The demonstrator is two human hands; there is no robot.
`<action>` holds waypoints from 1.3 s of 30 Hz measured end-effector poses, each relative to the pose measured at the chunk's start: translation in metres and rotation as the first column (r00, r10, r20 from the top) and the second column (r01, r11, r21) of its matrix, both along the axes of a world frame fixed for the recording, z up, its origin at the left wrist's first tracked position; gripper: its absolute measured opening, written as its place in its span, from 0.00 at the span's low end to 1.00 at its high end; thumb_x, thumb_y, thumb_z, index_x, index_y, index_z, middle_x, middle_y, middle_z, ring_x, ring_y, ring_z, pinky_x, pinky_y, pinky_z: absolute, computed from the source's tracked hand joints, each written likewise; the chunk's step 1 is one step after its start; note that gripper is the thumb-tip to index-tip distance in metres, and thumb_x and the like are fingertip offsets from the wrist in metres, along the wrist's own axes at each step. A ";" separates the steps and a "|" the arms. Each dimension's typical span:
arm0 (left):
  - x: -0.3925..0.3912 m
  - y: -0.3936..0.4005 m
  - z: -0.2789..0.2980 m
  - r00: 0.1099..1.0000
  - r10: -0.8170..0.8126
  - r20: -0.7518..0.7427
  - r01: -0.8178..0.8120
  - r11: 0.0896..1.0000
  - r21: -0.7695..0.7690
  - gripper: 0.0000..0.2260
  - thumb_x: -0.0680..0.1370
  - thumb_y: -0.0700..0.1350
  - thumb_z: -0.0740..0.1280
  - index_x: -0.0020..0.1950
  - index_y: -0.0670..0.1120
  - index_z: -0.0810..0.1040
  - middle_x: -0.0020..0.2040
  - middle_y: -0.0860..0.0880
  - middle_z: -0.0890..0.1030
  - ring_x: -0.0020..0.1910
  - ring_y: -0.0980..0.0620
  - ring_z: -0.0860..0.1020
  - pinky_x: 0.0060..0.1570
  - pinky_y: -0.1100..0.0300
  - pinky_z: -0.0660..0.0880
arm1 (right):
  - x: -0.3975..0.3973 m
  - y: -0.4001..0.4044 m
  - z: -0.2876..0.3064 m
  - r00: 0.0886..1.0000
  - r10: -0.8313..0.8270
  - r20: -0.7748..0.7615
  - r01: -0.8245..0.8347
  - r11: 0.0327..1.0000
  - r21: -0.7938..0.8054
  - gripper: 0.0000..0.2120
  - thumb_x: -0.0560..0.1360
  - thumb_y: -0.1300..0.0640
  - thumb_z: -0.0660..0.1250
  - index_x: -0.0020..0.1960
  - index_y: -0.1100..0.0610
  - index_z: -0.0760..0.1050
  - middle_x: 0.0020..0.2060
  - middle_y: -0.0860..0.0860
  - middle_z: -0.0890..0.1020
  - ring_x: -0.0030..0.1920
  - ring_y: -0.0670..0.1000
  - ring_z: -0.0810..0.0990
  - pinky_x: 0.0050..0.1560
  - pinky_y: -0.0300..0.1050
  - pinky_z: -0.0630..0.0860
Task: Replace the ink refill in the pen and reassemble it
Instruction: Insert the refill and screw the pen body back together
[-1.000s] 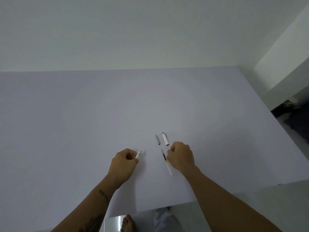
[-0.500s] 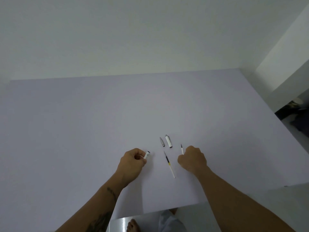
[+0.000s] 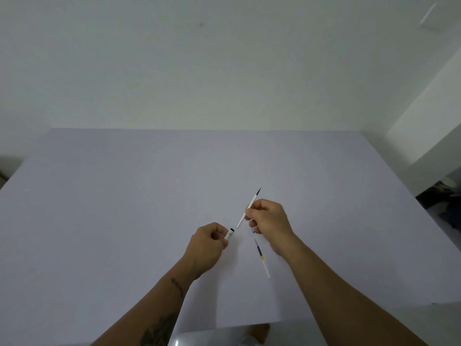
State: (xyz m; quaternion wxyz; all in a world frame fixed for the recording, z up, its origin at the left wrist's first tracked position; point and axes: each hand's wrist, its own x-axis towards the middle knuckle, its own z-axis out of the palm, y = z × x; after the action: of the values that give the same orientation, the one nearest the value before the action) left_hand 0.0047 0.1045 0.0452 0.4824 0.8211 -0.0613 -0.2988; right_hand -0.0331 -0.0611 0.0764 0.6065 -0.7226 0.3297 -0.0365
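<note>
Pale lavender table (image 3: 124,221) fills the view under a plain wall. On it the left hand (image 3: 208,245) is closed around the white pen barrel (image 3: 229,234), open end turned toward the right hand (image 3: 268,219). That hand pinches a thin refill (image 3: 248,208) between fingertips, its lower end just beside the barrel mouth. Another refill (image 3: 262,258) lies just below the right wrist. To insert well, I think the refill must line up with the barrel axis before pushing, slowly, without bending it.

Table (image 3: 124,221) lies open; loose refill (image 3: 261,257) beneath right hand (image 3: 268,218).
</note>
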 end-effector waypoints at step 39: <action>0.047 -0.004 -0.027 0.979 0.173 0.104 -0.174 0.985 0.000 0.07 0.77 0.39 0.68 0.40 0.48 0.76 0.41 0.49 0.83 0.33 0.52 0.76 0.30 0.65 0.72 | 0.054 -0.023 -0.093 0.756 0.142 -0.639 -0.614 0.491 -0.617 0.11 0.72 0.56 0.66 0.35 0.52 0.65 0.31 0.46 0.68 0.35 0.53 0.73 0.33 0.41 0.65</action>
State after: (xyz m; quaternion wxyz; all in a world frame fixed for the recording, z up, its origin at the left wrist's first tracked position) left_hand 0.0521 0.1002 0.0177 0.4991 0.8399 -0.0132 -0.2128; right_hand 0.0204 -0.0840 -0.0167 0.0961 -0.9519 0.2483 0.1516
